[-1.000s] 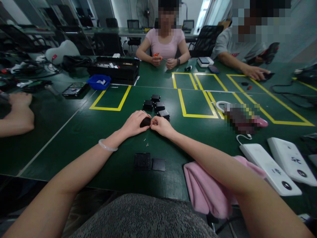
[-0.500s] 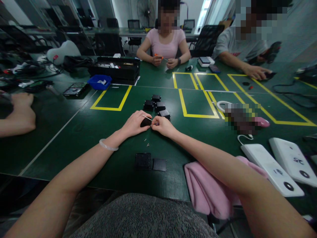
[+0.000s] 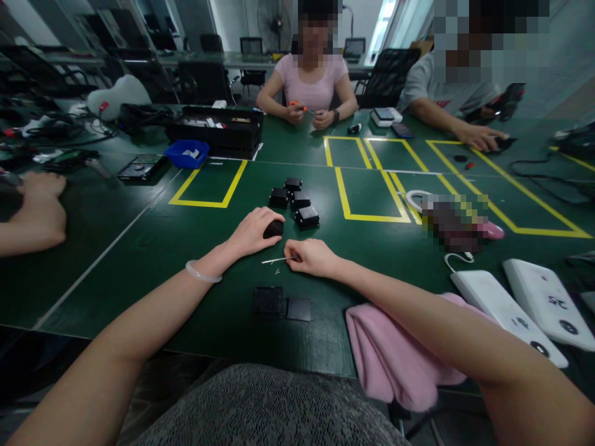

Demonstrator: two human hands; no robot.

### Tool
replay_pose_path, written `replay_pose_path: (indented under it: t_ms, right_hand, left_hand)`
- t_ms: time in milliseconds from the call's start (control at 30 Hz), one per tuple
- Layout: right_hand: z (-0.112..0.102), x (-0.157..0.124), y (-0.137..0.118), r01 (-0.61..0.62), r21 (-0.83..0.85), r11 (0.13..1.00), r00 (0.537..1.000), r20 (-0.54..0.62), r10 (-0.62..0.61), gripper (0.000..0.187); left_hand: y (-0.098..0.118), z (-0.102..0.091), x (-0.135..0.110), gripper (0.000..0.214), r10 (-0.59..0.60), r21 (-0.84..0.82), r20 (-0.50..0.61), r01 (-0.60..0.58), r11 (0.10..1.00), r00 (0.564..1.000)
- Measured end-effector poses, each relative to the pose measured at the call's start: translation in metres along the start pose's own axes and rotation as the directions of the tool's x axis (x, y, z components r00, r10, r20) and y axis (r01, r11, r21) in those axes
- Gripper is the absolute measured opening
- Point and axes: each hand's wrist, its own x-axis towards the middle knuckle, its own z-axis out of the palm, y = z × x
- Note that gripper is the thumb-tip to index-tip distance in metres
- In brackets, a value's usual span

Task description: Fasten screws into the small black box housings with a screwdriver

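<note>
My left hand (image 3: 255, 230) is closed around a small black box (image 3: 274, 229) on the green table. In my right hand (image 3: 307, 256), closed, is a screwdriver with a thin metal shaft (image 3: 275, 261) pointing left. Its tip is near a few tiny screws (image 3: 277, 272) lying on the tabletop. Closer to me lie an open black case half (image 3: 268, 301) and a flat black plate (image 3: 300, 308), side by side. Just beyond my hands stand several more black boxes (image 3: 307, 216) in a cluster.
A pink cloth (image 3: 390, 353) hangs over the near edge by my right forearm. White power banks (image 3: 511, 316) lie at right. A blue tray (image 3: 186, 153) and a black toolbox (image 3: 214, 133) stand at far left. Other people sit opposite and at left.
My right hand has moved toward me, away from the black box, carrying the screwdriver down to the loose screws. My left hand keeps its hold on the box.
</note>
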Motion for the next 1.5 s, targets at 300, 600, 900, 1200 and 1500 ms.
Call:
replay_pose_path:
  t_ms: [300, 600, 900, 1200, 1500]
  right_hand:
    - [-0.003, -0.002, 0.005, 0.036, 0.034, 0.999, 0.999, 0.011, -0.036, 0.018]
    - [-0.002, 0.006, -0.006, 0.080, -0.235, 0.969, 0.996, 0.048, -0.070, 0.062]
    - [-0.008, 0.005, -0.011, 0.184, -0.250, 0.951, 0.981, 0.111, -0.161, 0.061]
    - [-0.005, -0.002, -0.009, 0.169, -0.181, 0.969, 0.982, 0.120, -0.148, 0.051]
    - [0.000, 0.006, -0.013, 0.160, -0.177, 0.971, 0.982, 0.129, -0.138, 0.026]
  left_hand:
    - [-0.001, -0.002, -0.002, 0.036, -0.013, -0.027, 0.024, 0.014, 1.000, 1.000]
    - [-0.009, -0.004, -0.001, 0.040, -0.027, -0.118, 0.052, 0.033, 0.992, 0.998]
    - [-0.013, -0.004, -0.001, 0.052, -0.089, -0.223, 0.050, 0.098, 0.970, 0.995]
    - [-0.020, 0.000, 0.000, 0.056, -0.099, -0.292, 0.040, 0.107, 0.950, 0.994]
    - [-0.019, 0.001, 0.000, 0.055, -0.105, -0.326, 0.038, 0.112, 0.939, 0.994]
